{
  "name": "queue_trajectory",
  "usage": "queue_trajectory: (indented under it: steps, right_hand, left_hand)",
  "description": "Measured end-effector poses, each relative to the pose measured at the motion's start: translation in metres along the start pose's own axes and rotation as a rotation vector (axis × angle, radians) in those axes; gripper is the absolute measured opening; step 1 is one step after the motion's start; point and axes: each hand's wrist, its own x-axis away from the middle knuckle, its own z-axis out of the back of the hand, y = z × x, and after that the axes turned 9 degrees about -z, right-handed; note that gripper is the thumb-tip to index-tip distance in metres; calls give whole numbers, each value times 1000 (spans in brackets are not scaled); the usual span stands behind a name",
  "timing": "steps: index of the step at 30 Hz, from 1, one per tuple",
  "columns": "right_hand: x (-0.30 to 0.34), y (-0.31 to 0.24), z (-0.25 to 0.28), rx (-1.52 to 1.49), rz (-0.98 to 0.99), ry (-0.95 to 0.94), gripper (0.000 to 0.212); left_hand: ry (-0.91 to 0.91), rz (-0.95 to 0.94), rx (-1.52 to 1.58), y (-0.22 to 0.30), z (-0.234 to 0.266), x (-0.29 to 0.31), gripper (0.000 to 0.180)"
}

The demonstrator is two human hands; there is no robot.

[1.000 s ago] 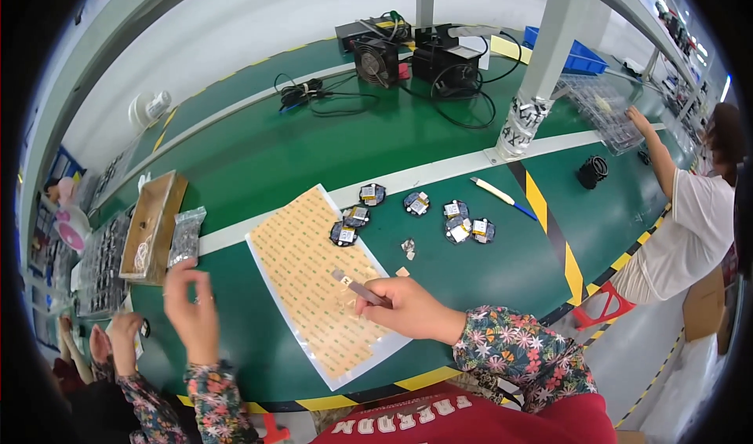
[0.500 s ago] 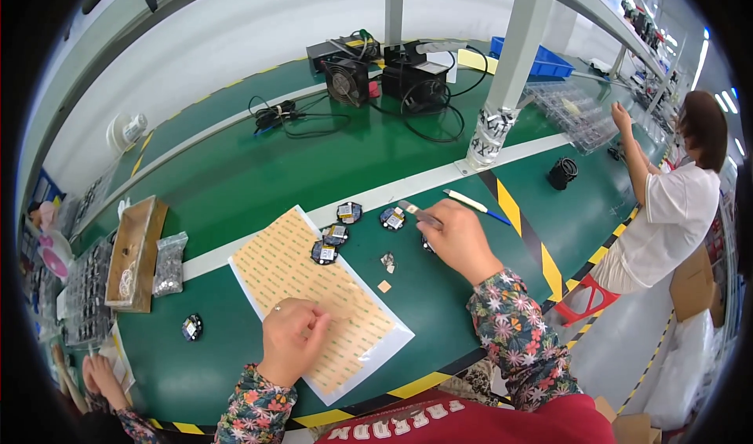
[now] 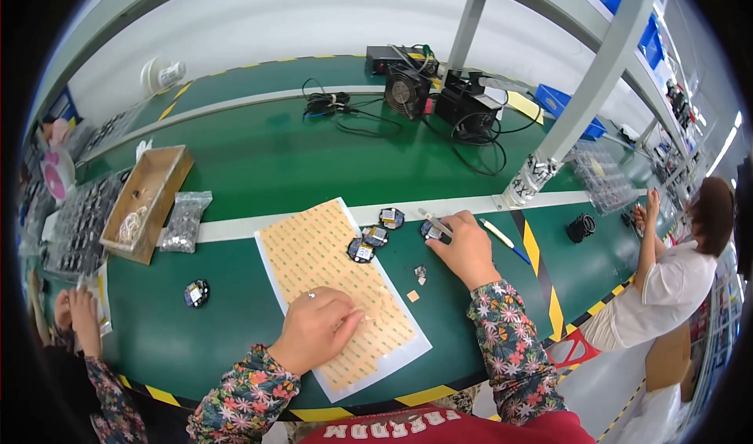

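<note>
Left hand point(image 3: 318, 330) pressed flat on near part of tan adhesive sheet point(image 3: 329, 271), fingers pinched at one sticker; sheet's long axis running near-right to far-left. Right hand point(image 3: 463, 244) closed around tweezers point(image 3: 434, 222) over round black part point(image 3: 434, 230), farther right. Clear bag point(image 3: 186, 220) and cardboard box point(image 3: 149, 201) lying far left.

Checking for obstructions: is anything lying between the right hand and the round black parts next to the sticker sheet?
Nothing visible. The right hand already rests on one round black part, tweezers in its grip. Two small loose scraps lie nearer the person, clear of it.
</note>
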Motion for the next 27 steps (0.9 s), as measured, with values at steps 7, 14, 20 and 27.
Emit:
queue_trajectory:
  steps: [7, 14, 20, 27]
  right_hand:
    - [2, -21, -13, -319, 230, 109, 23]
    - [9, -5, 0, -359, 321, 128, 15]
    - [8, -17, -7, -524, 300, 88, 11]
    - [12, -14, 1, -552, 266, 84, 10]
  left_hand:
    - [-34, 75, -96, -8, 4, 6, 10]
    - [-63, 96, -130, -5, -7, -10, 11]
    - [-266, 199, -265, -28, -3, -26, 22]
    - [-262, 226, -257, -42, -45, -62, 39]
